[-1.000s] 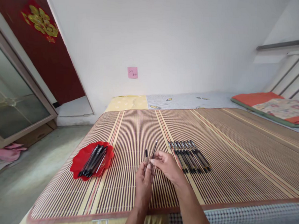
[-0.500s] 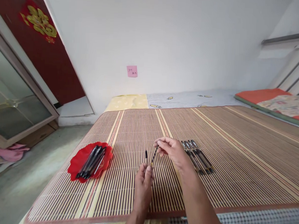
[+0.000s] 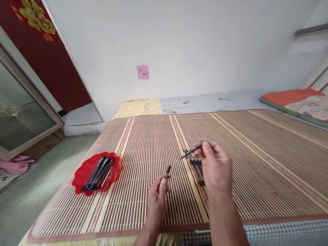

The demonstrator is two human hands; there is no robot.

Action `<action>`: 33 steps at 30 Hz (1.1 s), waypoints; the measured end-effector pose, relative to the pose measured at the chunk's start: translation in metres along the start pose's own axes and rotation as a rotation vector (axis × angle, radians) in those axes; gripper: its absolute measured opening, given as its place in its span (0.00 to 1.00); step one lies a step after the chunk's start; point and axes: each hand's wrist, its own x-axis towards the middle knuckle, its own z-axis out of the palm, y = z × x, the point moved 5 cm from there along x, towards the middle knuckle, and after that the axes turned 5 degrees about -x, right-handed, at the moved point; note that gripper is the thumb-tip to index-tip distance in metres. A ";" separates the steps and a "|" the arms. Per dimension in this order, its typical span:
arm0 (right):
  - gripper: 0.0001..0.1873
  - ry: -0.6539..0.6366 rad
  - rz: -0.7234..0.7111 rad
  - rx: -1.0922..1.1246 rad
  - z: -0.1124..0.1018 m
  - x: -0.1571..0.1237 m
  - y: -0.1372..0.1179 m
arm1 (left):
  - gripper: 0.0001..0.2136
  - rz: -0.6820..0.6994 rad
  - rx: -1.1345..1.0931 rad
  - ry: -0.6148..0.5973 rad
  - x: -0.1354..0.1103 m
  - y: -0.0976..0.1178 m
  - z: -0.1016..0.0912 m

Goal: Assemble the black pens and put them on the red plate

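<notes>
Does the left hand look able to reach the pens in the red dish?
Probably yes: only mat separates the left hand from the red dish, though that hand holds a black piece.

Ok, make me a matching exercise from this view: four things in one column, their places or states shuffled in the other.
1. red dish
2. pink note
3. right hand
4. orange-edged cloth

A. on the white wall
B. by the picture's right edge
C. gripping a slim dark pen part
D. on the mat, bearing pens

Pairs: 1-D, 2-A, 3-C, 4-B.
</notes>
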 end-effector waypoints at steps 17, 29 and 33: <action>0.11 -0.124 -0.063 -0.167 0.002 -0.002 -0.010 | 0.16 0.050 0.068 -0.050 -0.002 0.003 0.001; 0.12 -0.483 0.111 -0.226 0.023 -0.008 0.013 | 0.16 -0.054 -0.043 -0.074 -0.001 -0.004 0.000; 0.13 -0.711 0.191 -0.358 0.030 -0.013 0.034 | 0.19 -0.131 -0.188 -0.099 0.000 -0.003 0.004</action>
